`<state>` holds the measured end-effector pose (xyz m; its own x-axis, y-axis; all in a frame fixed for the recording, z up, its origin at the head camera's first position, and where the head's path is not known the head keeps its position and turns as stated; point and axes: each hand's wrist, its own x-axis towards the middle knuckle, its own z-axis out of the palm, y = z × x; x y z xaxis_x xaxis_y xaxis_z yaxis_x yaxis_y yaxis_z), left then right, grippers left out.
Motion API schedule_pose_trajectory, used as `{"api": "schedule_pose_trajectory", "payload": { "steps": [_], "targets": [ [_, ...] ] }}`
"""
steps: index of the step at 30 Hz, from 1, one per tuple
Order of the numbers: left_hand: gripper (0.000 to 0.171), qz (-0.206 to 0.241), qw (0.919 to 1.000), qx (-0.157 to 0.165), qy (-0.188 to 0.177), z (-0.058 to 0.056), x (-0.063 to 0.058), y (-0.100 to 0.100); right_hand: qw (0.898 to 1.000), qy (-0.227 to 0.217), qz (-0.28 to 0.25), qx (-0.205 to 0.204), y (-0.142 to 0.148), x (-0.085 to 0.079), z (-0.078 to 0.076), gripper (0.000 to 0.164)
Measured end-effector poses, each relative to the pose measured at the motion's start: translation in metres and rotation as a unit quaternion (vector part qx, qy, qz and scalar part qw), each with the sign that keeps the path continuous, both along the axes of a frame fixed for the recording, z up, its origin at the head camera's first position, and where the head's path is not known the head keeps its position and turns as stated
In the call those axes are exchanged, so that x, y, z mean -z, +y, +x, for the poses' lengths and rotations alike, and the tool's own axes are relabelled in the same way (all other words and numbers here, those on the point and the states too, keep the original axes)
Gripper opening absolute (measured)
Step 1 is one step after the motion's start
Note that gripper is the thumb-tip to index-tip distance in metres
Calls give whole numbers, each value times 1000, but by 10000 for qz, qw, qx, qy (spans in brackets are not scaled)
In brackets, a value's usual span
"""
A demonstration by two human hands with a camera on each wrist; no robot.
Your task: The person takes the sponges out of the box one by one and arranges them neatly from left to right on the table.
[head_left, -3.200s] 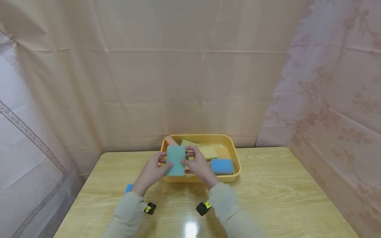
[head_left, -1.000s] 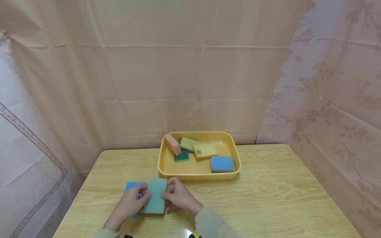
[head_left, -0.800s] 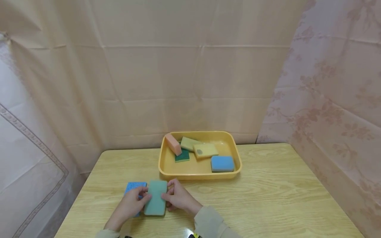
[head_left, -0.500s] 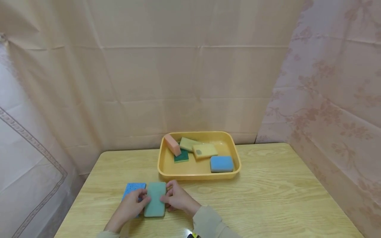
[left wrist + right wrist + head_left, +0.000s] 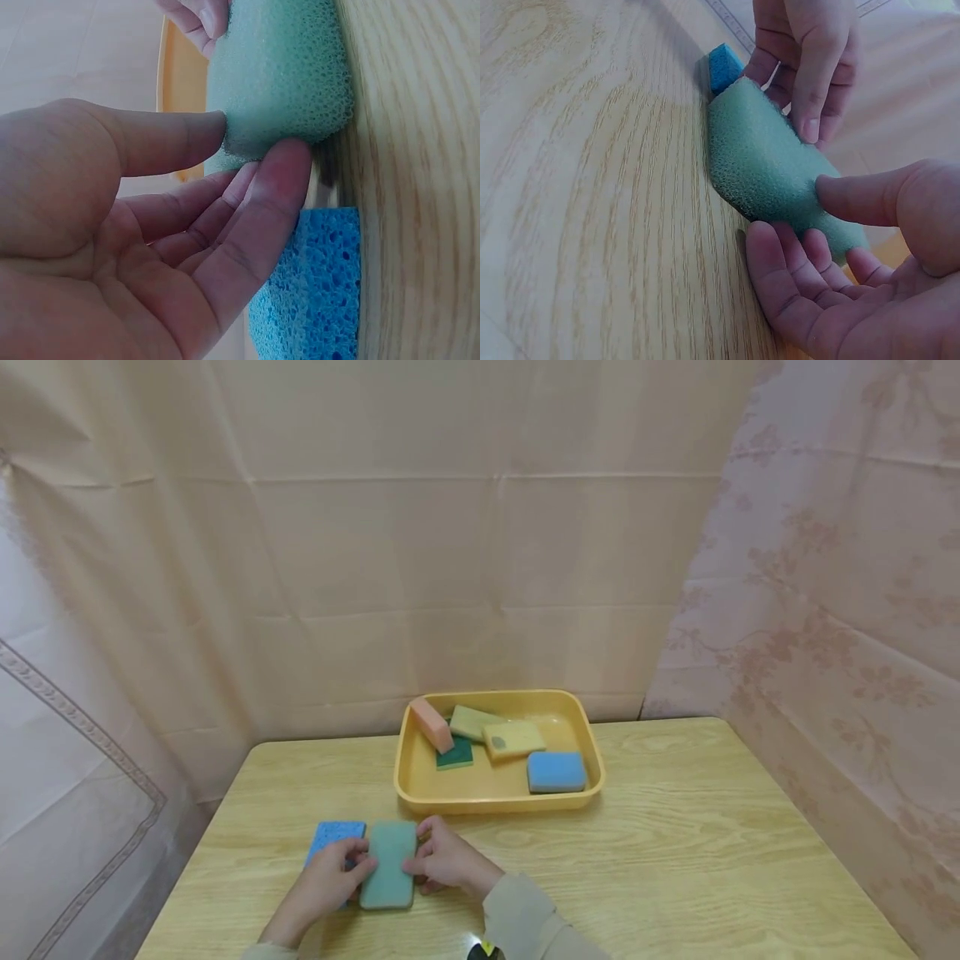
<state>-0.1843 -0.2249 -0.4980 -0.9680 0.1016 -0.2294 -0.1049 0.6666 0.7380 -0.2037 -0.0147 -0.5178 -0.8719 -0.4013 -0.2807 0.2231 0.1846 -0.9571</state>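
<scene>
A pale green sponge [image 5: 388, 867] lies lengthwise close over the table in the head view, left of centre. On its left edge my left hand [image 5: 324, 878] pinches it, thumb on top and fingers at the side. My right hand [image 5: 452, 862] pinches the opposite edge in the same way. Just left of it a blue sponge [image 5: 337, 833] with a pitted surface rests on the table, partly hidden behind my left hand. The left wrist view shows the green sponge's porous side [image 5: 289, 67] right above the wood, with the blue sponge [image 5: 315, 277] beneath my fingers.
Behind my hands stands a yellow tray [image 5: 465, 803]. Inside are an orange sponge [image 5: 432, 725], a dark green scouring sponge [image 5: 455, 755], two yellowish sponges [image 5: 517, 737] and a blue sponge [image 5: 557, 770]. Beige curtains [image 5: 450, 543] hang behind the wooden table [image 5: 712, 843].
Both hands have carried the green sponge from over the tray toward me and left, down beside the blue sponge. In the last second it has lowered slightly; the grip looks unchanged.
</scene>
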Motion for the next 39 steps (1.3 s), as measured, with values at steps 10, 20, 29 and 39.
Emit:
{"api": "schedule_pose_trajectory", "payload": {
  "steps": [10,20,29,39],
  "targets": [
    [38,197,9993,-157,-280,0,3,-5,9998,-172,-39,-92,0,4,0,45],
    [40,259,9988,-202,-362,1,3,-5,9998,-157,-83,-69,1,4,3,48],
    [39,375,9985,-195,-334,1,4,-5,9999,-58,31,-87,1,4,2,49],
    [37,369,9985,-163,-373,-1,7,-6,9995,92,270,-147,2,1,4,49]
  ]
}}
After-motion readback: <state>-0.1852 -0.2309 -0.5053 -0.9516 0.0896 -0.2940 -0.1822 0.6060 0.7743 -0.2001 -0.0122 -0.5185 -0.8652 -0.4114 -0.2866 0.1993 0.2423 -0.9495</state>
